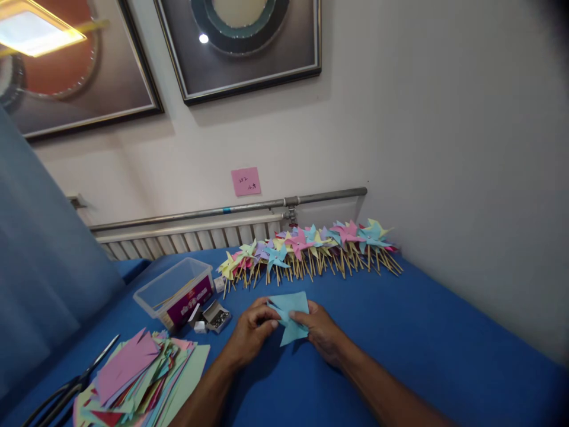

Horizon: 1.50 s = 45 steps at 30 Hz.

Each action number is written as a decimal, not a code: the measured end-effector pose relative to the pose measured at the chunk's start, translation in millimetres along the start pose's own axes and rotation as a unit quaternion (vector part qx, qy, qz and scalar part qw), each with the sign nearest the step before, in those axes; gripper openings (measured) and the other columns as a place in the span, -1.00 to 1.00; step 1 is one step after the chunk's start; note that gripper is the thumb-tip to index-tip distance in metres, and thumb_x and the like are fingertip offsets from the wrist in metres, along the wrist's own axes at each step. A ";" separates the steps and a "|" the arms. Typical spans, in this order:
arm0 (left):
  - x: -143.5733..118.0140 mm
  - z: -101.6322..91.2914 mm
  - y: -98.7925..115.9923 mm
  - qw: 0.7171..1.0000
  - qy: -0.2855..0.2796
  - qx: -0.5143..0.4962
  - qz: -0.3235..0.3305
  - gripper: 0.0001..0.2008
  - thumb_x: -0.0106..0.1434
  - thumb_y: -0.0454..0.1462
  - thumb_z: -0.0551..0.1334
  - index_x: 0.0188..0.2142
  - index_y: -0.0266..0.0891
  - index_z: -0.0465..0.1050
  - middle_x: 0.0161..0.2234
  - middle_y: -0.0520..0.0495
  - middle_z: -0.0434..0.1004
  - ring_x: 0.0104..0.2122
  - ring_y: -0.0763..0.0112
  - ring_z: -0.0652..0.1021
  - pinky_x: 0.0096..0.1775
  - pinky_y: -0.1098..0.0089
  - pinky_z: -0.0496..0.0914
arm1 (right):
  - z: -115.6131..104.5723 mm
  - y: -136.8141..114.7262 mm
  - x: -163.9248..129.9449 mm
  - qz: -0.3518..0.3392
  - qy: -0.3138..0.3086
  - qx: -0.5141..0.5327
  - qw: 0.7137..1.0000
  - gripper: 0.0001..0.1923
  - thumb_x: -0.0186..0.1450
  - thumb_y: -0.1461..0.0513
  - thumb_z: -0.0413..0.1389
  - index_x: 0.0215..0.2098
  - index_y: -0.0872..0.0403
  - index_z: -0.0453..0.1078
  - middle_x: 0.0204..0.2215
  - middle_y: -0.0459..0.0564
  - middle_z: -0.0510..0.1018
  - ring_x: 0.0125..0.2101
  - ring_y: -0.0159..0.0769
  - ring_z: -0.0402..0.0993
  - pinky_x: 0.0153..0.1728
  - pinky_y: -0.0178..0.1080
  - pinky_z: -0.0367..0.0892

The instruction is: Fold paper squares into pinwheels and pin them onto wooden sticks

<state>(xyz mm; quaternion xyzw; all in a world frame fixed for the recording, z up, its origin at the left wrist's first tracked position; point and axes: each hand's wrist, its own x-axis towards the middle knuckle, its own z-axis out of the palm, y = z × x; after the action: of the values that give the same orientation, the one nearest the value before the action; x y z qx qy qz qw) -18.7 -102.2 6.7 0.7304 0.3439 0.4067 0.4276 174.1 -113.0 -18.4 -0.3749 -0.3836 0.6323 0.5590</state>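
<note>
Between my two hands is a light blue paper square (296, 302) with slits cut into it, held above the blue tabletop. My left hand (253, 329) pinches its left side between thumb and fingers. On the right side, my right hand (322, 329) grips the paper, thumb on top and fingers behind. Just left of my left hand sits a small open box (217, 316) of metal pins. Farther back lies a long row of finished paper pinwheels (302, 243) in many colours, their wooden sticks pointing toward me.
A clear plastic tub (178, 279) with a few sticks and a purple-labelled pack stands at left. In front of it lie a pile of cut coloured paper (133, 370) and black-handled scissors (80, 382). Behind are a radiator (191, 237), a metal pipe (258, 206) and the wall.
</note>
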 end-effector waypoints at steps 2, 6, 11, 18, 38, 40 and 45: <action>0.4 2.3 -0.2 1.000 0.004 -0.005 0.006 -0.84 0.22 -0.19 0.30 -0.32 -0.23 0.59 -0.05 -0.16 0.50 -0.03 0.17 0.50 -0.01 0.28 0.34 | 0.7 1.9 1.4 -0.018 0.009 -0.018 1.000 -0.63 -0.01 0.18 0.36 -0.23 0.14 0.54 -0.43 -0.03 0.64 -0.48 -0.30 0.47 -0.40 -0.26 0.36; 1.8 6.4 0.4 0.999 0.035 0.018 0.003 -0.85 0.20 -0.20 0.30 -0.39 -0.25 0.57 -0.25 -0.09 0.47 -0.23 0.30 0.49 -0.17 0.36 0.32 | 0.5 5.1 4.1 -0.041 0.015 -0.055 0.998 -0.62 0.00 0.17 0.34 -0.20 0.13 0.55 -0.38 -0.02 0.66 -0.46 -0.28 0.49 -0.36 -0.24 0.36; 2.1 10.2 0.2 0.996 0.072 0.048 -0.017 -0.84 0.17 -0.22 0.29 -0.46 -0.25 0.54 -0.38 -0.02 0.41 -0.36 0.38 0.43 -0.29 0.41 0.27 | 0.2 2.4 3.0 -0.045 0.010 -0.109 0.993 -0.63 0.03 0.16 0.30 -0.19 0.11 0.54 -0.40 -0.05 0.64 -0.47 -0.30 0.47 -0.41 -0.29 0.34; 0.6 14.2 3.2 0.992 0.094 0.077 -0.033 -0.84 0.15 -0.23 0.30 -0.52 -0.24 0.50 -0.41 0.01 0.42 -0.38 0.41 0.43 -0.30 0.43 0.27 | 2.1 -1.7 -2.2 -0.063 -0.030 -0.165 0.984 -0.69 0.06 0.18 0.25 -0.21 0.09 0.50 -0.43 -0.10 0.56 -0.48 -0.36 0.37 -0.44 -0.34 0.27; -1.3 16.4 6.8 0.980 0.121 0.147 -0.065 -0.86 0.12 -0.24 0.28 -0.53 -0.22 0.46 -0.47 0.04 0.43 -0.41 0.39 0.44 -0.29 0.40 0.26 | 4.6 -4.2 -5.4 -0.069 -0.035 -0.211 0.975 -0.72 0.08 0.18 0.20 -0.23 0.10 0.48 -0.46 -0.13 0.50 -0.48 -0.37 0.34 -0.45 -0.35 0.24; -1.7 17.7 7.3 0.980 0.126 0.140 -0.065 -0.86 0.12 -0.24 0.30 -0.53 -0.22 0.47 -0.48 0.04 0.43 -0.42 0.39 0.44 -0.31 0.40 0.25 | 4.1 -3.7 -4.9 -0.071 -0.028 -0.211 0.974 -0.75 0.09 0.16 0.21 -0.27 0.09 0.47 -0.47 -0.13 0.49 -0.48 -0.36 0.34 -0.45 -0.35 0.24; -2.2 19.4 9.1 0.983 0.122 0.127 -0.059 -0.86 0.10 -0.25 0.32 -0.54 -0.23 0.48 -0.48 0.04 0.44 -0.44 0.40 0.42 -0.33 0.41 0.25 | 2.9 -6.2 -4.4 -0.087 0.006 -0.244 0.966 -0.84 0.10 0.18 0.20 -0.35 0.06 0.42 -0.51 -0.16 0.46 -0.50 -0.37 0.32 -0.48 -0.36 0.19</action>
<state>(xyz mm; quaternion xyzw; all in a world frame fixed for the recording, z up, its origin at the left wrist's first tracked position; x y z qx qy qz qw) -1.1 -114.3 8.3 0.7023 0.4850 0.4193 0.3094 174.4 -117.2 -11.3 -0.4689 -0.5539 0.4663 0.5058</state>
